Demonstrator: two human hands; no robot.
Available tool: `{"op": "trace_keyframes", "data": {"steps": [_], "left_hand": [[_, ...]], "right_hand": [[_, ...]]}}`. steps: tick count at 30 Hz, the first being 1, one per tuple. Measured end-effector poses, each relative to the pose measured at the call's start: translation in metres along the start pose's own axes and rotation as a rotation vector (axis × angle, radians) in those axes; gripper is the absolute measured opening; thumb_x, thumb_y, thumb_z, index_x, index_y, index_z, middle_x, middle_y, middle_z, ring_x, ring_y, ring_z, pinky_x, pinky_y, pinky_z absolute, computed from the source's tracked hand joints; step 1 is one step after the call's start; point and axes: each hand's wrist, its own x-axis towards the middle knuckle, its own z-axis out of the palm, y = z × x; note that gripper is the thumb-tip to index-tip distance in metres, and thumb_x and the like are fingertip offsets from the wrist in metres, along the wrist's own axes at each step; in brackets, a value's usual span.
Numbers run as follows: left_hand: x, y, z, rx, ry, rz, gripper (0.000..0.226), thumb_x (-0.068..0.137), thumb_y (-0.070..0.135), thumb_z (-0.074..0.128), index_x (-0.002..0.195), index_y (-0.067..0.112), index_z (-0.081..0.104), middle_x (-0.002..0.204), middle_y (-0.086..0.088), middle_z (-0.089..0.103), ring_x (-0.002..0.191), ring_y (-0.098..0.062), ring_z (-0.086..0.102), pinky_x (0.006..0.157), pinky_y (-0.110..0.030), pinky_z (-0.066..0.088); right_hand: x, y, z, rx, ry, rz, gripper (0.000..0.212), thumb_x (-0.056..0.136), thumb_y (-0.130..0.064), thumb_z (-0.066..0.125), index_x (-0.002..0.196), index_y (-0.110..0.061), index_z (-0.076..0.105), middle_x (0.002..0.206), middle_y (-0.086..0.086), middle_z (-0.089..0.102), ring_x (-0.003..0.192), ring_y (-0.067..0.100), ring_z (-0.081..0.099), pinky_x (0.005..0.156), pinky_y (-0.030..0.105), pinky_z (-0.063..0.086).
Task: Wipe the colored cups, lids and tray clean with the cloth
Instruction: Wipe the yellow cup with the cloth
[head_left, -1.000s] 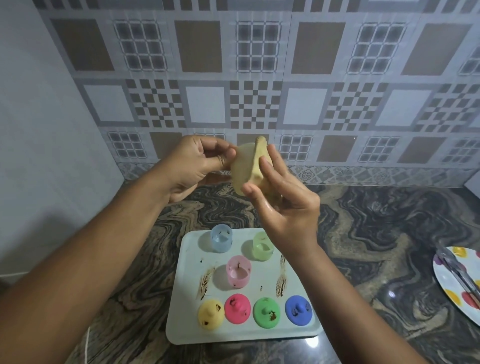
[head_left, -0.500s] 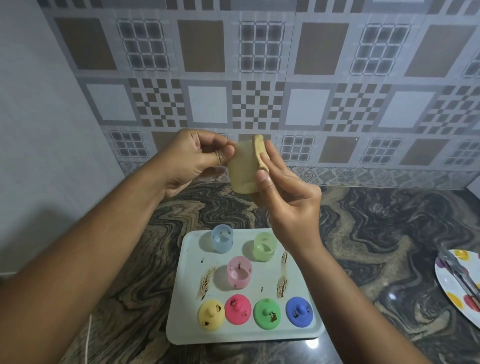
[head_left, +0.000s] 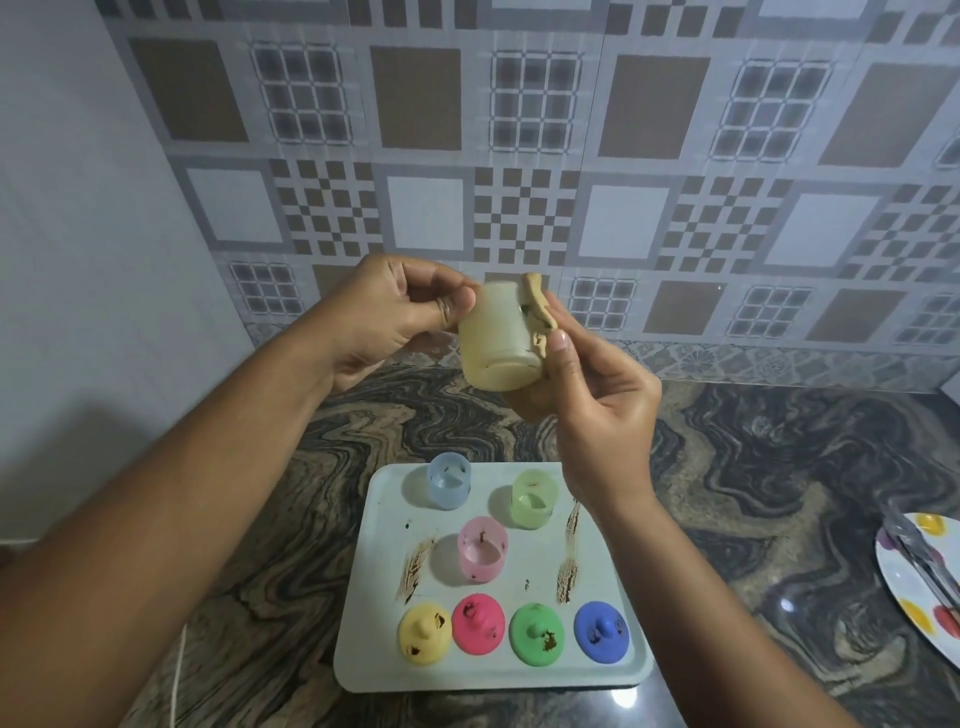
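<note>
I hold a pale yellow cup (head_left: 496, 338) in the air above the counter, tipped on its side. My left hand (head_left: 395, 317) pinches its upper end. My right hand (head_left: 597, 400) presses a tan cloth (head_left: 535, 306) against the cup's right side, thumb on the cloth. Below, a white tray (head_left: 613, 660) with brown smears carries a blue cup (head_left: 449, 480), a green cup (head_left: 531, 499) and a pink cup (head_left: 481, 548). Along its front edge sit a yellow lid (head_left: 425, 633), a pink lid (head_left: 478, 623), a green lid (head_left: 536, 634) and a blue lid (head_left: 601, 631), all with dark spots.
The tray lies on a dark marbled counter (head_left: 779, 467) against a tiled wall. A white plate with coloured dots (head_left: 914, 608) holding metal tongs (head_left: 919, 556) sits at the right edge. A plain wall stands to the left.
The yellow cup has turned in my hands, so its base now faces me more. My right thumb and the cloth have shifted along the cup's side.
</note>
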Motion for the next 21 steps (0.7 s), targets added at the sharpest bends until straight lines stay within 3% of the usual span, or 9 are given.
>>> {"op": "trace_keyframes", "data": {"steps": [6,8,10,12,15,18,21], "left_hand": [[-0.004,0.004,0.003,0.076,0.011,0.025,0.026,0.066,0.027,0.075,0.09,0.018,0.077,0.095,-0.002,0.077,0.108,-0.026,0.068,0.095,-0.057,0.053],[-0.005,0.006,0.005,0.072,0.018,0.031,0.028,0.064,0.033,0.077,0.088,0.02,0.078,0.097,-0.002,0.077,0.109,-0.027,0.068,0.094,-0.057,0.053],[-0.005,0.007,0.006,0.052,0.032,0.023,0.033,0.059,0.038,0.078,0.085,0.018,0.078,0.096,-0.004,0.077,0.108,-0.028,0.068,0.093,-0.058,0.053],[-0.004,0.007,0.005,0.04,0.034,0.012,0.034,0.058,0.038,0.079,0.084,0.015,0.076,0.093,-0.003,0.076,0.103,-0.024,0.069,0.092,-0.058,0.054],[-0.002,0.005,0.003,0.008,0.01,0.019,0.026,0.063,0.031,0.077,0.083,0.014,0.076,0.096,-0.002,0.075,0.101,-0.019,0.069,0.09,-0.054,0.056],[-0.001,0.003,-0.003,-0.081,-0.076,0.041,0.028,0.076,0.017,0.068,0.1,0.003,0.071,0.109,-0.002,0.075,0.106,-0.017,0.069,0.08,-0.039,0.061],[0.0,0.0,-0.004,-0.097,-0.079,0.054,0.02,0.075,0.016,0.068,0.093,0.009,0.073,0.094,0.001,0.075,0.095,-0.013,0.07,0.074,-0.031,0.06]], "right_hand": [[-0.005,0.004,0.006,-0.057,-0.058,0.018,0.043,0.088,-0.007,0.072,0.13,-0.009,0.062,0.145,0.015,0.057,0.137,0.013,0.054,0.1,0.039,0.057],[-0.005,0.003,0.007,-0.026,-0.034,0.038,0.044,0.091,-0.013,0.071,0.134,-0.009,0.062,0.139,0.016,0.063,0.128,0.024,0.062,0.09,0.048,0.061],[-0.004,0.0,0.006,0.049,-0.018,0.106,0.052,0.089,-0.016,0.068,0.14,-0.011,0.057,0.123,0.006,0.074,0.104,0.019,0.069,0.07,0.034,0.064],[-0.003,-0.003,0.003,0.073,-0.037,0.129,0.058,0.086,-0.016,0.067,0.143,-0.011,0.054,0.121,0.002,0.075,0.1,0.017,0.069,0.066,0.027,0.062],[0.0,-0.002,0.0,0.022,-0.071,0.089,0.051,0.088,-0.014,0.069,0.138,-0.012,0.059,0.143,0.021,0.059,0.126,0.034,0.058,0.074,0.032,0.064],[0.002,0.001,-0.003,-0.02,-0.098,0.018,0.043,0.09,-0.019,0.071,0.133,-0.019,0.064,0.147,0.022,0.054,0.128,0.032,0.053,0.079,0.036,0.064],[0.001,0.005,-0.004,-0.118,-0.132,-0.06,0.046,0.093,-0.031,0.075,0.136,-0.023,0.061,0.15,0.014,0.053,0.139,0.034,0.05,0.1,0.053,0.056]]}}
